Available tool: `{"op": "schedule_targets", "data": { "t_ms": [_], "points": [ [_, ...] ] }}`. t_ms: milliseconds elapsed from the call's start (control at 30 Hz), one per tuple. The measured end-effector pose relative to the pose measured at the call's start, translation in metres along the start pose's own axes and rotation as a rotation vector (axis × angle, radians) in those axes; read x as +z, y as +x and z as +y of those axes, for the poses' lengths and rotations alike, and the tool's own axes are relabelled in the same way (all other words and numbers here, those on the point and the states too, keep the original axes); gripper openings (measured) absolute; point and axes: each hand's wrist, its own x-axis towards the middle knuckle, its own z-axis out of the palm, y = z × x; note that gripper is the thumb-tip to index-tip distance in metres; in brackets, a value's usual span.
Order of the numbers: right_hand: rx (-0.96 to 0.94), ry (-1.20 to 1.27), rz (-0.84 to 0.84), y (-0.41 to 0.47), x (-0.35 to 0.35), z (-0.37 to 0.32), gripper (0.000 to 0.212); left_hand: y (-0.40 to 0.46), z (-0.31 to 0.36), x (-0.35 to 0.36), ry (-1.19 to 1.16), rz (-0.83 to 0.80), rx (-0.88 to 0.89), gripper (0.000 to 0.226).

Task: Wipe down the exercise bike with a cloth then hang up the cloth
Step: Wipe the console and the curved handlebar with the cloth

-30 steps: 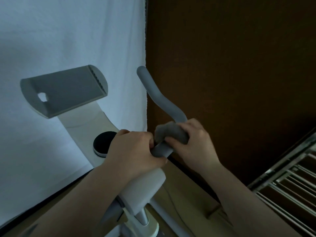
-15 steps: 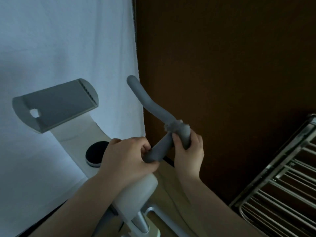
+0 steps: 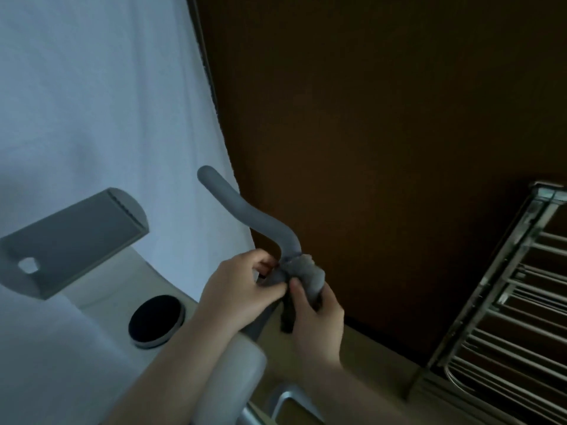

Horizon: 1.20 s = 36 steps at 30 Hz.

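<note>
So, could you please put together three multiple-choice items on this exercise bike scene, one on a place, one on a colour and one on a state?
1. Where is the metal drying rack?
A. At the right edge of the view
B. Behind the white curtain
C. On the bike's grey tray

2. What colour is the cloth?
A. Red
B. Grey
C. Yellow

3. What is the right hand doing?
A. Hanging open and idle
B. Resting flat on the round black dial
C. Gripping the cloth around the handlebar

Answers:
1. A, its rails run along the right side.
2. B, it nearly matches the grey handlebar.
3. C, the fingers curl round the cloth on the bar, while the left hand holds the bar just beside it.
</note>
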Motion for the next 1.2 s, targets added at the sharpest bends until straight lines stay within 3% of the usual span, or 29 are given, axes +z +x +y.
{"op": "schedule_targets", "data": {
  "t_ms": [167,400,533,667,833,933,1100,1200],
  "points": [
    [0.121,-0.005,-0.002,0.062,0.006,-0.025,0.021,-0.001,-0.008,0.0,-0.049,0.018,-0.014,0.021],
    [0.108,0.046,-0.077,0.033,0.003,0.002,0.016,-0.001,-0.006,0.002,-0.054,0.018,-0.037,0.021],
    [0.011,-0.124,-0.134,0.082,0.014,-0.022,0.021,-0.001,-0.009,0.0,-0.081,0.025,-0.045,0.021],
    [-0.077,-0.277,-0.211,0.073,-0.003,-0.019,0.018,-0.001,-0.008,0.001,-0.09,0.036,-0.044,0.02],
    [0.004,-0.367,-0.339,0.114,0.012,-0.043,0.033,0.002,-0.007,0.002,-0.061,0.027,-0.038,0.021],
    [-0.001,-0.386,-0.452,0.135,0.03,-0.057,0.031,0.002,-0.008,0.0,-0.065,0.02,-0.058,0.022],
    [0.093,-0.289,-0.379,0.111,0.003,-0.039,0.027,0.002,-0.008,0.001,-0.083,0.025,-0.053,0.022],
    [0.102,-0.403,-0.401,0.135,0.025,-0.053,0.034,0.003,-0.008,0.002,-0.06,0.016,-0.042,0.023]
  ]
}}
